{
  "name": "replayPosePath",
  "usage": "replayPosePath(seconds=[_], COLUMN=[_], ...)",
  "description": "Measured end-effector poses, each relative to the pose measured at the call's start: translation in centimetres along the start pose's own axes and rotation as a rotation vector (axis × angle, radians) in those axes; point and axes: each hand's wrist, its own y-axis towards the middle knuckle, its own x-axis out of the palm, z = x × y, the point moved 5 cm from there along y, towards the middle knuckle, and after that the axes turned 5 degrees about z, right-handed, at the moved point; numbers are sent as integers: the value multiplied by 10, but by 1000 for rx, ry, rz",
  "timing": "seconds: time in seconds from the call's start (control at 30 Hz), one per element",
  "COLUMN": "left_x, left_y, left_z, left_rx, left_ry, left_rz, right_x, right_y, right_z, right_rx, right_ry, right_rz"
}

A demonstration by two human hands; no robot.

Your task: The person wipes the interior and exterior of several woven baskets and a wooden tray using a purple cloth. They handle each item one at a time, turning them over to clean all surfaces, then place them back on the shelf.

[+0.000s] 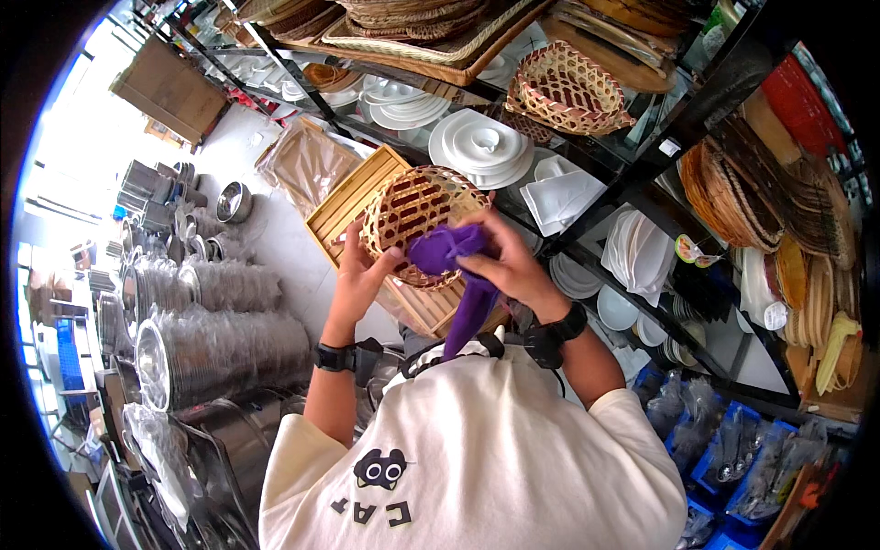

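Note:
A round woven bamboo basket [412, 213] with an open lattice is held in front of my chest. My left hand [364, 275] grips its left rim, thumb on the near side. In my right hand [505, 265] is a purple cloth [447, 251], bunched over the basket's near right part, its tail hanging towards my shirt. Some fingers of the right hand are hidden behind the cloth and basket rim. Beneath the basket lies a slatted wooden tray [330, 210].
Glass shelves on the right hold white plates [485, 148], a second woven basket [570, 89] and wicker trays [454, 58]. Plastic-wrapped metal pans [220, 344] stand in stacks on the left. Blue bins [729, 447] with wrapped utensils are at lower right, and a cardboard box [168, 89] is at upper left.

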Motion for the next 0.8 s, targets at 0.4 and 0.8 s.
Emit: replayPosePath(seconds=[0.4, 0.8], left_x=[9, 36], left_y=[-9, -14], left_z=[28, 36], left_rx=[63, -57], left_ry=[10, 623], left_rz=[-18, -253], right_x=[-74, -36], right_y=[-9, 16], right_z=[-13, -33], right_rx=[-149, -283], right_ry=[-94, -364], right_rz=[451, 249])
